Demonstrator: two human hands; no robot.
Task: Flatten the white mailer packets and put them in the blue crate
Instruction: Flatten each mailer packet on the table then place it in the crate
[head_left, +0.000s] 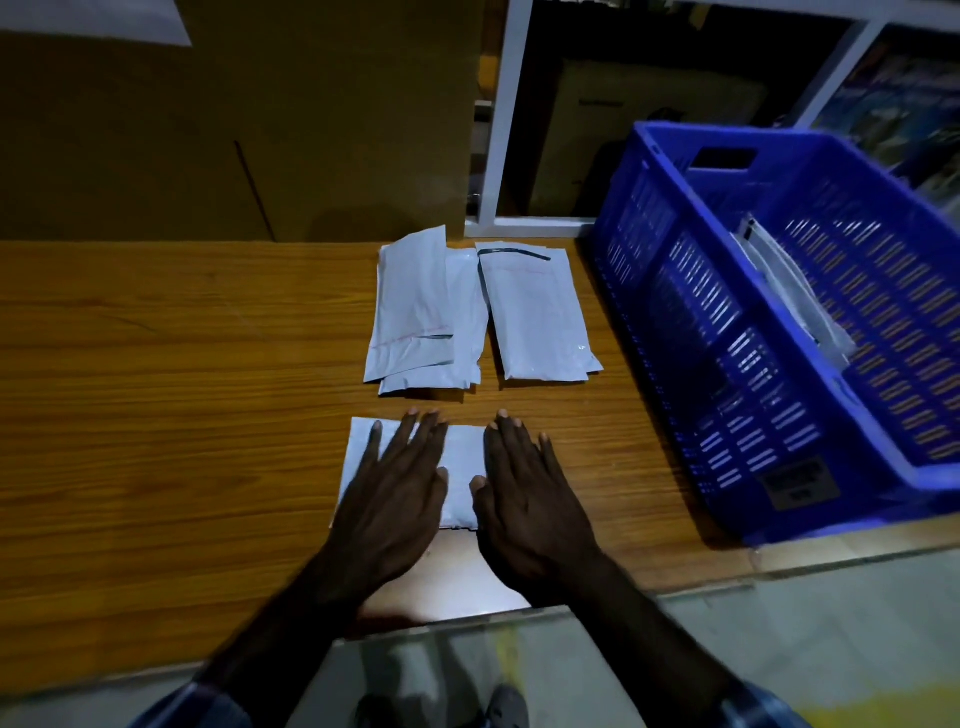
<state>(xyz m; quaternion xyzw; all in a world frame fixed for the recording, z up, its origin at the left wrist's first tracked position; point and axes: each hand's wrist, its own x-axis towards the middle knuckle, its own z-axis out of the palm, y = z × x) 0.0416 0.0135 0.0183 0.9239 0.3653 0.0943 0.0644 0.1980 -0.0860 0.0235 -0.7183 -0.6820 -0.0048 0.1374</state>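
A white mailer packet (461, 467) lies near the front edge of the wooden table (156, 415). My left hand (397, 488) and my right hand (530, 493) press flat on it side by side, fingers straight. Behind it lie more white packets: an overlapping pile (415, 306) on the left and a single packet with a black strip (535, 312) on the right. The blue crate (675, 312) stands on the table's right side. White packets (795, 301) lean inside it.
A large brown cardboard box (234, 119) stands against the table's back edge on the left. A white-framed shelf (514, 114) rises behind the crate. Below the table's front edge, the floor and my shoes (441, 709) show.
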